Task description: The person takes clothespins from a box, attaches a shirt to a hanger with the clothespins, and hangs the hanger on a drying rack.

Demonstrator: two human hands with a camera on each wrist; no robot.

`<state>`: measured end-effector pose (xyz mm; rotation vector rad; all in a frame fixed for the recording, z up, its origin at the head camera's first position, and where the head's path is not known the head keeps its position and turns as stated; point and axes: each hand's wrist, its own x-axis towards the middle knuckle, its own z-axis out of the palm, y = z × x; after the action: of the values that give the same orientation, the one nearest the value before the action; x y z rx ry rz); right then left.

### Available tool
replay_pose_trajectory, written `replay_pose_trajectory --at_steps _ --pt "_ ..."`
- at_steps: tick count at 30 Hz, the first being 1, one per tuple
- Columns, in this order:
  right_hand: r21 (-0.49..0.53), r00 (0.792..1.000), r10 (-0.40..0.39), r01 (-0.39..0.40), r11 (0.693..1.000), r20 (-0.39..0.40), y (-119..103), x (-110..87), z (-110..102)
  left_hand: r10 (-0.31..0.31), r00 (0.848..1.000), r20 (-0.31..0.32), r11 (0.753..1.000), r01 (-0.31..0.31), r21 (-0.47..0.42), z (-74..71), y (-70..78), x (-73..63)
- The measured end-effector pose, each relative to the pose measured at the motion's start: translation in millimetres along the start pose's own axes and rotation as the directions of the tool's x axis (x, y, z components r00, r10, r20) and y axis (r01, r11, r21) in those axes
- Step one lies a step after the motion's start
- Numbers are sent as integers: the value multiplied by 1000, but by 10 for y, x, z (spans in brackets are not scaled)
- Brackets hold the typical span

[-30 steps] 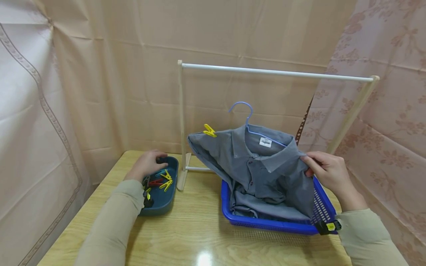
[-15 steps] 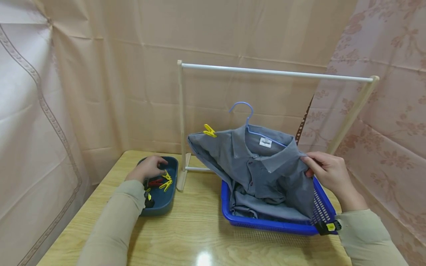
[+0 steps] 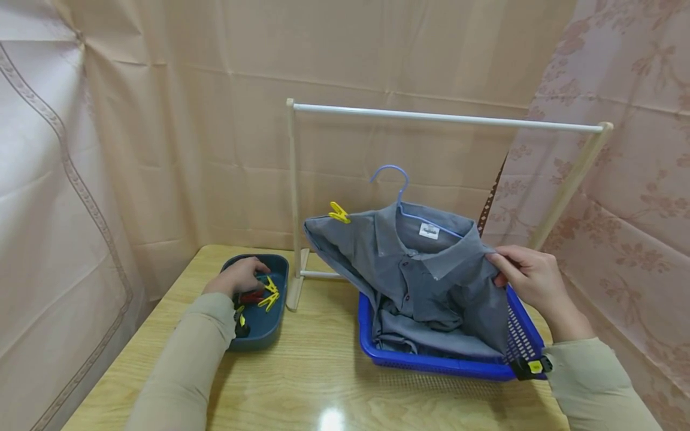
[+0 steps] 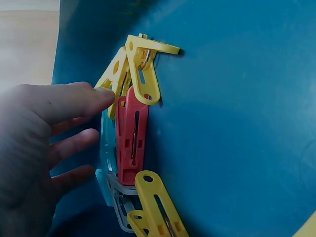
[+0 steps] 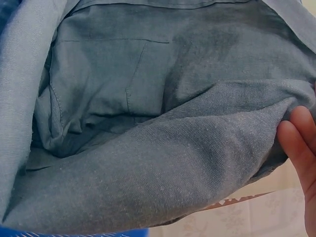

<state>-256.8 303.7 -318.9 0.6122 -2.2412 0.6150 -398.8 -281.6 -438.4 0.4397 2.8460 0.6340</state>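
My left hand [image 3: 241,276] is inside the dark teal tray [image 3: 264,329]. The left wrist view shows its fingers loose and apart, with a fingertip at a yellow clothespin [image 4: 118,74]. Around it lie another yellow clothespin [image 4: 144,79], a red clothespin [image 4: 131,143], a light blue one [image 4: 107,140], a grey one [image 4: 122,202] and a further yellow one [image 4: 159,207]. My right hand [image 3: 530,278] pinches the shoulder of a grey shirt [image 3: 431,281], thumb in front. A blue hanger [image 3: 407,181] is in the collar. One yellow clothespin [image 3: 339,214] grips the other shoulder.
Beneath the shirt is a blue plastic basket [image 3: 431,363], with part of the shirt lying in it. Behind stands a drying rack [image 3: 447,118] with a white top rail and wooden posts. All this stands on a wooden table [image 3: 302,371], with curtains [image 3: 188,149] around it.
My left hand has shifted slightly within the tray, lower and over the clothespins. The right hand, shirt and hanger have stayed in place.
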Motion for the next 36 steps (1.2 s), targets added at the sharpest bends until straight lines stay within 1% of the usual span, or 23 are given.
replay_pose_trajectory --at_steps 1,7,16,19,26,36 --pt "-2 1000 -3 3 1000 -1 0 0 2 -7 1000 0 1000 7 4 5 -1 3" --pt "-1 1000 8 -8 1000 1 -8 -4 -4 5 1000 2 999 -6 42 11 -2 12" --pt "4 1000 16 -16 1000 -3 -21 -5 0 5 999 36 998 -7 65 12 -1 24" --pt "4 1000 25 -25 1000 -4 -22 -15 -2 -9 999 38 998 6 63 18 -6 31" --pt "7 1000 26 -26 1000 -9 -30 -15 -3 2 999 35 997 -5 78 10 16 10" --pt "16 999 37 -37 999 -4 -27 -30 2 -22 999 42 998 20 62 2 4 28"
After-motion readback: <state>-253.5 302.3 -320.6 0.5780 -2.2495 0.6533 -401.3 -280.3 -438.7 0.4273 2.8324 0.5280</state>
